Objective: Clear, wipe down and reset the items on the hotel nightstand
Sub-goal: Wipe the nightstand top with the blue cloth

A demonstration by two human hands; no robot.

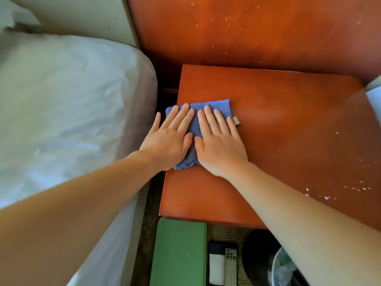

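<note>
Blue cloth is lying flat on the left part of the desk, its left edge reaching the desk's left rim. Terry-like nubby weave, roughly square, near edge ragged and slightly bunched; a small tan tag is sticking out at its right edge. Both hands are pressing down on it palm-flat, side by side, thumbs nearly touching over the cloth's middle. Left hand is covering the cloth's left half, with the little finger hanging past the desk rim over the gap. Right hand is covering the right half, fingertips stopping short of the far edge. Neither grip is closing on anything: fingers are extended and spread wide, flat on fabric, not pinching. The desk top is glossy reddish-brown wood, rectangular with rounded corners; white crumbs are lying scattered on its right side, well apart from the cloth. A matching wood panel is rising behind it, also speckled. To the left, a bed with wrinkled white sheet, soft and rounded at the corner. On the floor below the near edge: a flat green book-like item, a grey remote beside it, and a dark round bin with a clear liner.
</note>
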